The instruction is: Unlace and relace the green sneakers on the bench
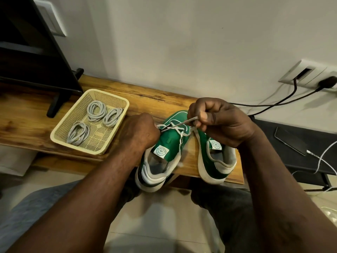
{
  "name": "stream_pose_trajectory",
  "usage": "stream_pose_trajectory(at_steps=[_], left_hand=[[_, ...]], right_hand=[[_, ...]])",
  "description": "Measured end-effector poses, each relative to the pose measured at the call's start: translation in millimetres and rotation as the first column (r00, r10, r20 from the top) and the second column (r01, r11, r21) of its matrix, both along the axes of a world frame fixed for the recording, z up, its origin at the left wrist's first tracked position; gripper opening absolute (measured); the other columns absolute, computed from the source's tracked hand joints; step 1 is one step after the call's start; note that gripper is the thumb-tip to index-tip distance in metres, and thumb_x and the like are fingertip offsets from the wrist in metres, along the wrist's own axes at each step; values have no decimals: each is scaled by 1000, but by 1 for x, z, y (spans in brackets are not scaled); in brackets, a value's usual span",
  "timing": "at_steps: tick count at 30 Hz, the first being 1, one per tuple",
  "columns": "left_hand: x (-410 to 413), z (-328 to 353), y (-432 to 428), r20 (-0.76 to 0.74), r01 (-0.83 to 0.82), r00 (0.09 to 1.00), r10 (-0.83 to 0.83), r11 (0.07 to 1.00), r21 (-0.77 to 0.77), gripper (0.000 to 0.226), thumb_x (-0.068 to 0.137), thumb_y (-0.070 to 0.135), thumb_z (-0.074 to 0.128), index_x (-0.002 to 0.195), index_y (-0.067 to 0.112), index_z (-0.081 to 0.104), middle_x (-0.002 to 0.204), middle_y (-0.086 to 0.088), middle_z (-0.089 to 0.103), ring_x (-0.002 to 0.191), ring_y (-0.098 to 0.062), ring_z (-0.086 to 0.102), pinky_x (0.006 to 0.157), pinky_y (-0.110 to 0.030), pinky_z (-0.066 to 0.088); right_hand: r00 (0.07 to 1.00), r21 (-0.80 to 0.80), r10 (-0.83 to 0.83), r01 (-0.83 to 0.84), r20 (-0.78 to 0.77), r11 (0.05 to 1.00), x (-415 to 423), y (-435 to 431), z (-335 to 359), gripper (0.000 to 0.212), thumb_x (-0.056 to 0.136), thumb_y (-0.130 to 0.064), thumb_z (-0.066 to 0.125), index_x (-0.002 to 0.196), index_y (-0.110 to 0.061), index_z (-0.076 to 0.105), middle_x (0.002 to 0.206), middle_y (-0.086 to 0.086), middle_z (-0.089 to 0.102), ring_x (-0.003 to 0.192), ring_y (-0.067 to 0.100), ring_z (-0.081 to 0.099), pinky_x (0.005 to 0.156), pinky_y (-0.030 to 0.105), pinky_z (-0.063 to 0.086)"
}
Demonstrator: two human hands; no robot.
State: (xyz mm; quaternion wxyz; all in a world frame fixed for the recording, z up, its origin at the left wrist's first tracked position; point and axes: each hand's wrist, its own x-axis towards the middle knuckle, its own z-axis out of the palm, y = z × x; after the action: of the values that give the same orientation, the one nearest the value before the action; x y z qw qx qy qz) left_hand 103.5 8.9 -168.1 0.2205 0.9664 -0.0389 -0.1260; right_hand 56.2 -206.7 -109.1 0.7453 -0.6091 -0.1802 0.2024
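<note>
Far left: dark screen (36,52) on its stand at the end of the wooden bench (145,95). Just beside it, cream mesh basket (76,145) with three coiled grey laces (96,110). Next, left hand (140,130), back toward the camera, set against the lacing of the left green sneaker (169,143); fingers curled out of sight, so hold on the lace not discernible. Grey lace (179,124) stretched taut from beneath that hand, up and rightward across the eyelets. Further right, right hand (218,121) raised just above the toe end of the sneakers, pinching the free end of the lace between thumb and forefinger, remaining fingers curled. Below it, right green sneaker (213,167), just beside its mate, heel over the near edge of the bench. Far right: phone (290,141) on a dark low table; wall socket (310,73) with cables.
</note>
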Motion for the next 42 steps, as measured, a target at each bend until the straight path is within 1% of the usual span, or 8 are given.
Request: stream_pose_trajectory(at_steps=[3, 6, 11, 14, 20, 27, 34, 42], left_hand=[[0, -1, -1, 0, -2, 1000, 2, 1000, -7, 13, 90, 27, 70, 84, 16, 72, 81, -5, 68, 75, -25, 65, 68, -34, 57], [0, -3, 0, 4, -2, 1000, 2, 1000, 4, 16, 90, 28, 71, 79, 16, 71, 77, -4, 68, 71, -24, 65, 62, -31, 52], [1, -3, -1, -7, 4, 1000, -5, 998, -66, 5, 90, 26, 73, 90, 21, 74, 88, -2, 73, 81, -23, 67, 74, -36, 59], [-1, 0, -1, 2, 27, 1000, -27, 997, -76, 2, 92, 27, 74, 93, 26, 74, 89, 1, 72, 81, -20, 66, 72, -33, 56], [1, 0, 1, -16, 25, 1000, -27, 996, -89, 4, 90, 27, 76, 93, 24, 77, 90, -1, 73, 81, -22, 68, 73, -33, 58], [-2, -4, -2, 2, 21, 1000, -21, 998, -55, 6, 86, 28, 78, 86, 23, 74, 84, 2, 72, 77, -18, 67, 71, -37, 60], [-2, -6, 3, 47, -20, 999, 19, 999, 33, 12, 87, 30, 76, 95, 22, 74, 82, -1, 68, 75, -23, 62, 63, -31, 48], [-9, 0, -5, 64, 103, 993, -100, 993, -51, 16, 85, 22, 70, 97, 31, 65, 95, 3, 72, 82, -20, 61, 70, -33, 51]], right_hand=[[994, 65, 72, -67, -87, 996, 1, 4, -1, 11, 92, -9, 61, 84, -9, 68, 78, 6, 62, 72, 30, 39, 82, 41, 42], [973, -408, -8, -90, -232, 909, 7, 4, -6, 11, 89, -9, 63, 89, -10, 74, 86, 4, 73, 83, 23, 62, 78, 28, 51], [985, -982, -154, 103, 79, 161, 15, 15, -19, 22, 91, -5, 64, 98, -23, 74, 103, -1, 73, 97, 19, 68, 81, 34, 55], [929, -902, -213, 351, 302, 251, 19, 40, -19, 20, 88, -14, 67, 101, -29, 71, 108, -8, 68, 101, 17, 64, 88, 38, 55], [960, -968, -124, 251, 251, -14, 18, 88, -47, 30, 104, -42, 50, 100, -21, 70, 105, 7, 71, 109, 29, 63, 108, 55, 40], [962, -975, -208, 200, 176, 102, 16, 86, -51, 16, 100, -25, 60, 99, -15, 72, 102, 6, 71, 99, 26, 62, 78, 36, 37], [956, -754, -280, 247, 87, 609, 6, 53, -15, 14, 101, -20, 67, 90, -16, 75, 92, 3, 76, 86, 19, 67, 78, 35, 51], [806, -876, -406, 481, 431, 25, 19, 24, -24, 34, 89, -35, 74, 122, -30, 66, 125, -4, 69, 118, 24, 62, 103, 49, 50]])
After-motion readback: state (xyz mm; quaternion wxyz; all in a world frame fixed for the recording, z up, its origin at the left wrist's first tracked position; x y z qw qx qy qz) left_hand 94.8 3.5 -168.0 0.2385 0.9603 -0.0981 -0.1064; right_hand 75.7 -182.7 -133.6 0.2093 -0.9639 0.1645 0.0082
